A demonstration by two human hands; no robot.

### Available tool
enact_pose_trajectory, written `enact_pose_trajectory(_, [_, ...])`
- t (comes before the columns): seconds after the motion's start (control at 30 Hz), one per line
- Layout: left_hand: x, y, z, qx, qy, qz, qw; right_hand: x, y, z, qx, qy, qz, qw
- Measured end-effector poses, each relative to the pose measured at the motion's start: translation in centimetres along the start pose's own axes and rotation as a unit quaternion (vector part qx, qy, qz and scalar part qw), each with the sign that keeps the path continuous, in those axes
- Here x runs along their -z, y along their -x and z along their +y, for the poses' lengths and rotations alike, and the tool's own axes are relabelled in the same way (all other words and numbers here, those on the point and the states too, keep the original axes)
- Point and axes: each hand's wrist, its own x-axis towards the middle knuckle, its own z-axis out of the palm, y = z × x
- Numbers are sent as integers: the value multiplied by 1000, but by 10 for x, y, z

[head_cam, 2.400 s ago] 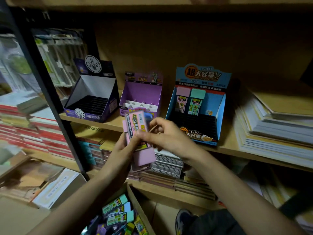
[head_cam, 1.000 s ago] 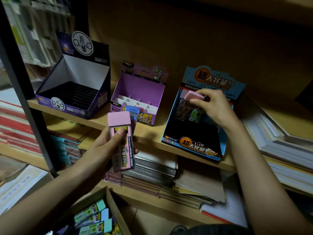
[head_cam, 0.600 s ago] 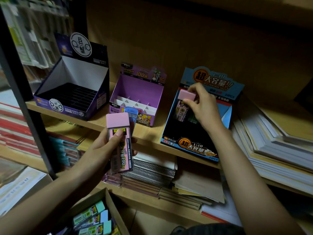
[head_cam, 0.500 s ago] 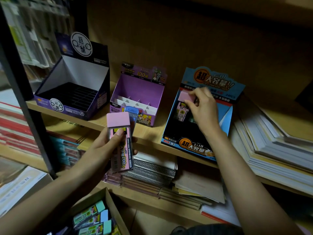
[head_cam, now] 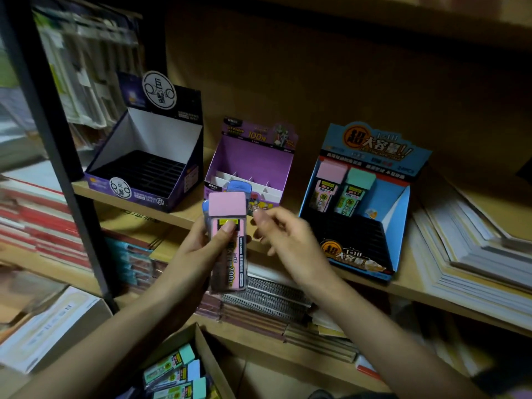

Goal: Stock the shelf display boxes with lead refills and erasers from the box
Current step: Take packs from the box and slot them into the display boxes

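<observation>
Since the last frame my right hand [head_cam: 290, 243] has left the blue display box [head_cam: 400, 203] and come back to mid-air just beside my left hand [head_cam: 195, 254]. The pink-capped refill [head_cam: 331, 180] it carried now stands in the back row, touching the green-capped refill [head_cam: 357, 191]. The right hand is empty, fingers loosely curled, thumb and forefinger close together but pinching nothing. The left hand grips the refill stack [head_cam: 227, 249] upright, thumb across the front label, pink case foremost with a blue cap showing behind. I hold it at shelf height so the right hand can peel off one case at a time with a short reach. Judgement: next comes the top pink case, which goes beside the two already seated; most slots of the blue box look unfilled. The purple display box [head_cam: 253, 156] sits directly behind the stack and the dark display box [head_cam: 161, 139] is further left, both on the shelf [head_cam: 178, 217]; I cannot tell what the purple one holds. The supply box [head_cam: 207, 349] below has more cases. Paper stacks [head_cam: 475, 249] crowd the blue box's right side, so approach from the front.
</observation>
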Motion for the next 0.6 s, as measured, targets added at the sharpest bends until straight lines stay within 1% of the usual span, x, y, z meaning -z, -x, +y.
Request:
enact_pose_trajectory(0.07, [-2,2,1,-7,-6,-7,1000,-9,8,-1,-26,-56,-14,998])
enact_pose_trajectory(0.17, [-3,7,4,-6,-19,-29,999,-7,10,-3,-37,-98,-16,994])
enact_pose_trajectory(0.33, [-6,10,5,-5,-52,-18,998,-3,7,1,-52,-72,-8,996])
enact_pose_trajectory(0.43, [-11,7,3,16,-54,6,998,1,5,2,-60,-88,8,994])
enact_pose_trajectory(0.5, [-13,3,2,31,-50,25,998,7,2,2,-72,-119,20,990])
enact_pose_trajectory(0.6, [-13,-4,0,40,-42,27,998,32,-9,0,-60,-144,84,984])
